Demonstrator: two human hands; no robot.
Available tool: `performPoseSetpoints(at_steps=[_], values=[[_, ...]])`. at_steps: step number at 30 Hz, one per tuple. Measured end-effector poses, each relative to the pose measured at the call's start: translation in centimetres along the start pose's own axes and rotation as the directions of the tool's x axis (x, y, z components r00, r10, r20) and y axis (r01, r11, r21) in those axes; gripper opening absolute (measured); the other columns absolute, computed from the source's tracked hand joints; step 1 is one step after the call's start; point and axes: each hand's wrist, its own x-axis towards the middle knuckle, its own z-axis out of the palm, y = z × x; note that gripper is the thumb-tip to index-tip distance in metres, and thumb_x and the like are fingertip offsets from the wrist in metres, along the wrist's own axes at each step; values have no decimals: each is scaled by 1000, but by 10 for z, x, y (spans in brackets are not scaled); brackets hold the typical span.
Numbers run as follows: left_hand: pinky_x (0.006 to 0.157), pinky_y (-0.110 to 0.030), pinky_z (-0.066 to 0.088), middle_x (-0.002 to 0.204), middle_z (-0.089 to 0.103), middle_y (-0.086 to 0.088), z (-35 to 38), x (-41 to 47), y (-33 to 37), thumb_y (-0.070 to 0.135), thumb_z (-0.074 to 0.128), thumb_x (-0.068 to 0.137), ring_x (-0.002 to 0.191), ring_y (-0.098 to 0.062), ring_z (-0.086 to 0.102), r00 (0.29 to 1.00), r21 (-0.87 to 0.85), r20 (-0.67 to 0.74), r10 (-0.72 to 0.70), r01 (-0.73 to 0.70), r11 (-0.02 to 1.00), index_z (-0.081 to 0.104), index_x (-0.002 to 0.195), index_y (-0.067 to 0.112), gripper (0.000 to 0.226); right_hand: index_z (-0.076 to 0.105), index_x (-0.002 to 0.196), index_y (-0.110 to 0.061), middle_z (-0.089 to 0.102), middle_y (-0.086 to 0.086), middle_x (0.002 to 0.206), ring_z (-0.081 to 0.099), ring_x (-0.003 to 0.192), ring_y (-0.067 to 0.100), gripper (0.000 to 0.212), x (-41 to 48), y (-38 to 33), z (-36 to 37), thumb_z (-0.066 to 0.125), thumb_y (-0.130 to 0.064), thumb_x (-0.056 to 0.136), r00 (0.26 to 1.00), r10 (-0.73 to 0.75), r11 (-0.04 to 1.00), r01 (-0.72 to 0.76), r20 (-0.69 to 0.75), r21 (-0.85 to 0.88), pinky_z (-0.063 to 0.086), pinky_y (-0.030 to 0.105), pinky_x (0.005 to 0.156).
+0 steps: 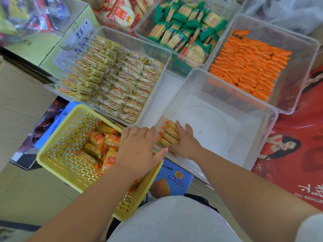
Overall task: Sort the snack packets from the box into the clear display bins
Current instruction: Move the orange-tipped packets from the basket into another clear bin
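Observation:
My right hand (186,143) reaches into the near clear bin (262,123) and grips a short row of orange-ended cracker packets (170,134) at the bin's near left corner. Apart from that row, this bin's white floor is bare. My left hand (138,147) hovers palm down over the far right corner of the yellow basket (57,154), fingers relaxed and thumb spread toward the bin's rim, holding nothing I can see. Several more of the same packets (97,145) lie loose in the basket.
Other clear bins stand behind: yellow-labelled packets (113,79) on the left, orange packets (248,67) on the right, green packets (185,27) and red-and-white rice crackers (122,13) at the back. Cardboard boxes (17,105) stand at left, and a blue carton (172,180) lies under the basket.

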Motion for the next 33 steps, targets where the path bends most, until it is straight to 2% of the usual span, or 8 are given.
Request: performPoseSetpoints(at_steps=[5, 11, 13, 15, 19, 22, 27, 33], values=[[116, -59, 33, 146, 53, -14, -14, -20, 4, 65, 42, 94, 140, -37, 43, 999, -24, -40, 10, -11, 1000, 52, 145, 15, 72, -19, 154, -46, -20, -1, 166, 41, 143, 29, 114, -7, 3, -8, 67, -64, 81, 999, -34, 994, 33, -10, -99, 44, 42, 104], [103, -51, 44, 126, 62, -11, -15, -75, -21, 55, 59, 87, 119, -35, 56, 948, -192, -277, -159, 107, 975, 64, 130, 11, 61, -7, 156, -46, -2, 1, 167, 33, 144, 38, 103, -36, 4, -14, 60, -72, 82, 992, -37, 977, 11, -118, -212, 40, 52, 107], [102, -49, 44, 125, 61, -13, -11, -90, -38, 51, 67, 85, 117, -37, 56, 931, -258, -207, -301, 245, 935, 61, 132, 11, 63, 3, 158, -42, 5, 4, 167, 29, 145, 38, 93, -52, -4, -16, 58, -66, 88, 980, -54, 980, 15, -192, -198, 37, 52, 110], [106, -48, 43, 134, 54, -11, -8, -97, -57, 49, 78, 82, 124, -36, 52, 910, -278, -17, -415, 394, 876, 51, 145, 18, 75, 20, 158, -37, 20, 6, 163, 32, 142, 35, 78, -75, -20, -15, 57, -57, 93, 941, -165, 982, 128, -295, -140, 36, 49, 111], [105, -43, 44, 150, 36, -6, 1, -86, -86, 59, 78, 77, 132, -33, 49, 884, -216, 234, -406, 454, 864, 28, 158, 31, 100, 59, 138, -22, 54, 5, 131, 47, 126, 26, 47, -125, -65, 3, 62, -41, 95, 781, -465, 879, 463, -417, -112, 43, 42, 105], [103, -41, 44, 154, 33, -10, 9, -63, -96, 62, 82, 71, 135, -33, 49, 856, -265, 334, -394, 486, 833, 22, 159, 28, 111, 68, 123, -18, 60, 1, 111, 57, 105, 21, 37, -149, -89, 25, 60, -37, 92, 763, -569, 821, 544, -305, -172, 51, 38, 89], [114, -45, 39, 160, 13, -20, 27, -42, -100, 72, 87, 52, 145, -43, 35, 835, -273, 472, -282, 443, 854, 0, 163, 25, 148, 67, 126, -28, 63, -4, 114, 55, 111, 20, 41, -151, -100, 58, 50, -47, 93, 829, -522, 824, 432, -199, -366, 44, 34, 97], [102, -45, 49, 153, 12, -19, 43, -43, -97, 35, 84, 75, 129, -45, 52, 861, -264, 487, -148, 307, 914, 1, 161, 36, 120, 61, 125, -34, 54, -10, 137, 40, 136, 21, 44, -145, -102, 93, 48, -56, 88, 927, -347, 756, 188, -141, -626, 18, 37, 115]])
